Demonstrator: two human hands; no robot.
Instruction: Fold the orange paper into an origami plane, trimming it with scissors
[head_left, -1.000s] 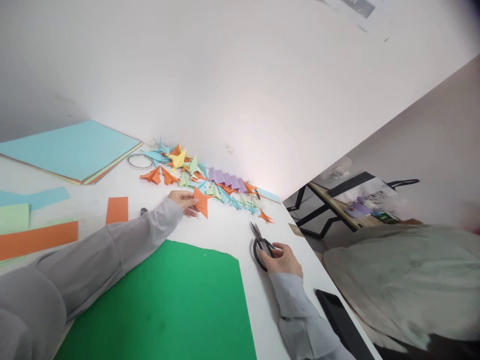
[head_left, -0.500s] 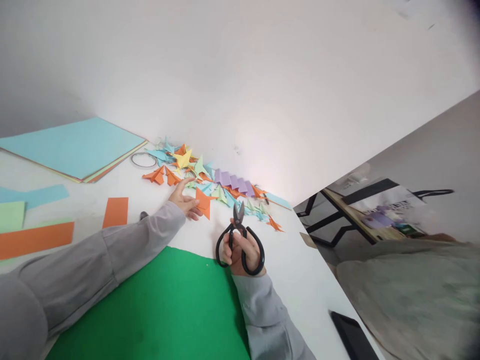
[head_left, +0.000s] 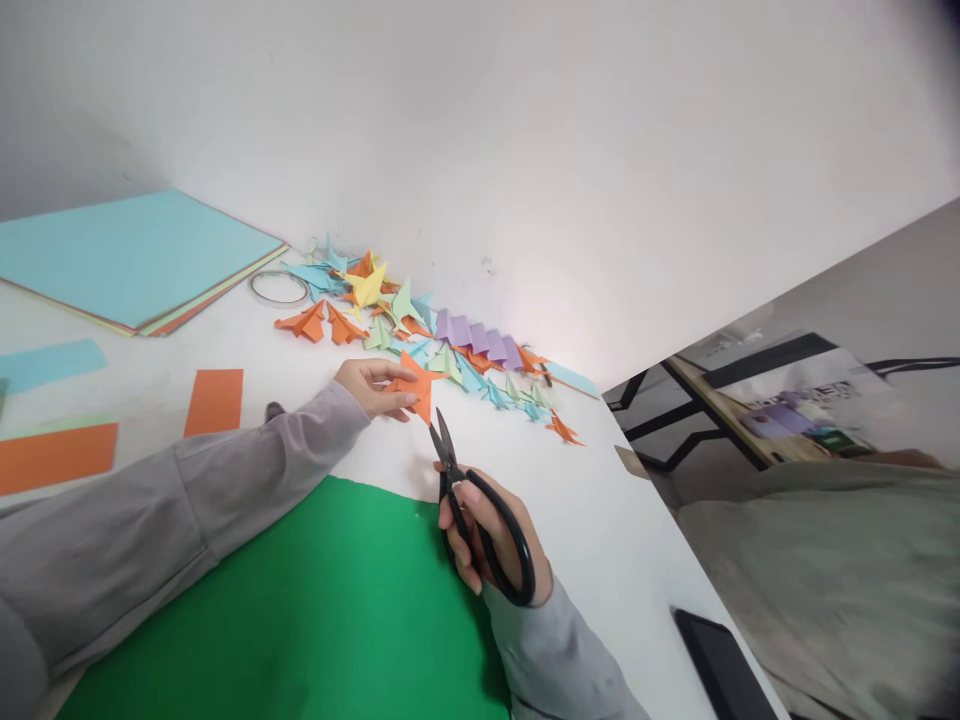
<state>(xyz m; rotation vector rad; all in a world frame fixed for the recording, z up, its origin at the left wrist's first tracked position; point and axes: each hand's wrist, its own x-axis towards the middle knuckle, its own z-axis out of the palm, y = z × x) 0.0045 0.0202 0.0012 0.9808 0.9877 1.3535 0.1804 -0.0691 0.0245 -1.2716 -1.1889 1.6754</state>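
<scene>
Between the thumb and fingers of my left hand is a folded orange paper piece with pointed corners. My right hand grips black-handled scissors, fingers through the loops. Their blades are slightly parted and point up toward the lower tip of the orange piece; I cannot tell whether they touch it. Just behind my left hand lie several small folded paper shapes in orange, yellow, blue and green, along with a purple pleated paper strip.
A green sheet covers the near part of the white table. Large coloured sheets are stacked at the left, beside a tape ring. Orange paper rectangles lie by my left sleeve. A black phone-like object rests near the right edge.
The scissors have swung left and tilted toward the orange piece, with their blades closer to it. My left hand has raised that piece slightly, and its fingers have drawn together. The view has shifted a little.
</scene>
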